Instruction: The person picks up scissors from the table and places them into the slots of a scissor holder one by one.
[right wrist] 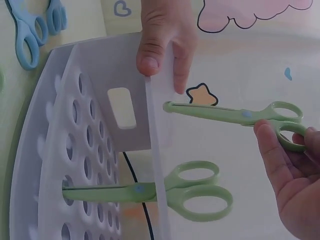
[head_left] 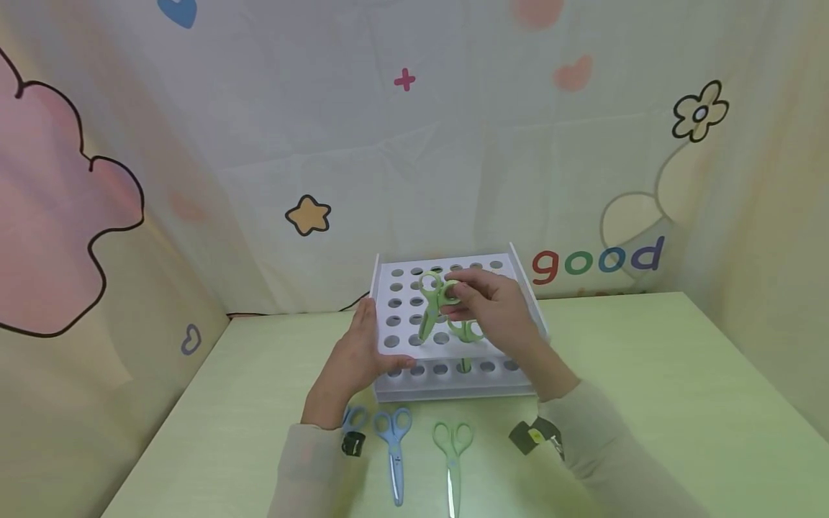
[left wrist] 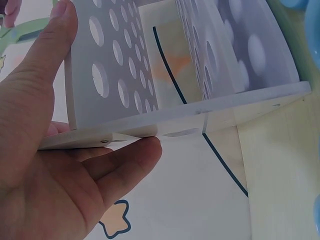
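Note:
My right hand point(head_left: 501, 309) pinches green scissors point(head_left: 429, 316) by one finger loop, above a white rack point(head_left: 427, 352) with rows of round holes. Their green-sheathed blades slant down toward the top plate in the head view; in the right wrist view the tip point(right wrist: 169, 106) is outside the plate's holes. Another pair of green scissors point(right wrist: 125, 193) stands in the rack, blades through the upper plate and into a lower hole, loops above. My left hand point(head_left: 352, 360) grips the rack's left side, thumb point(left wrist: 50, 42) over the top plate's edge and fingers against the outer side wall.
In front of the rack, blue scissors point(head_left: 396, 460) and green scissors point(head_left: 452, 460) lie on the pale table point(head_left: 622, 374). More blue scissors point(head_left: 358, 418) are partly hidden by my left wrist. A patterned curtain point(head_left: 453, 180) hangs close behind the rack.

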The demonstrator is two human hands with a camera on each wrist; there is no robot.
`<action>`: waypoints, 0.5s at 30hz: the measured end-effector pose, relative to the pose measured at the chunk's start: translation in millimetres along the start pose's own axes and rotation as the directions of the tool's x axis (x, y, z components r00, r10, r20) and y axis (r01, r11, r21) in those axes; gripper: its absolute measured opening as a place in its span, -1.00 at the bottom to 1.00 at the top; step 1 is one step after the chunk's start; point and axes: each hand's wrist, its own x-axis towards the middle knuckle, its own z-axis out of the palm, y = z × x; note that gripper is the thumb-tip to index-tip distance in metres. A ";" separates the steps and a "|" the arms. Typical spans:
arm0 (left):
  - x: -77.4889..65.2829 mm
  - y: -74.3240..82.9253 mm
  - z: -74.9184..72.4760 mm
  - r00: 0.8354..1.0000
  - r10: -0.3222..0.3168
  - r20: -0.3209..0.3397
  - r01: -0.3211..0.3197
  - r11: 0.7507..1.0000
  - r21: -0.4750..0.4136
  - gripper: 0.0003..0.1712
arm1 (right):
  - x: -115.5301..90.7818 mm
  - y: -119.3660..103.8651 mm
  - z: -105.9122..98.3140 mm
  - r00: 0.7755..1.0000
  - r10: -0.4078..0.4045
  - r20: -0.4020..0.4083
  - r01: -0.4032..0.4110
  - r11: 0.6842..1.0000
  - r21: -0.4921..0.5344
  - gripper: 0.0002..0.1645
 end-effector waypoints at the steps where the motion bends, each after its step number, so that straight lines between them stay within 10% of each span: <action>1: -0.1 -0.3 0.0 1.000 0.003 -0.001 -0.003 1.000 -0.001 0.53 | 0.7 1.2 2.1 1.000 0.004 0.004 -0.004 1.000 -0.007 -0.73; 15: 1.5 -3.2 1.5 1.000 0.015 -0.012 -0.015 1.000 -0.002 0.49 | 0.7 10.6 25.1 0.992 0.123 -0.008 -0.123 0.987 -0.106 -0.69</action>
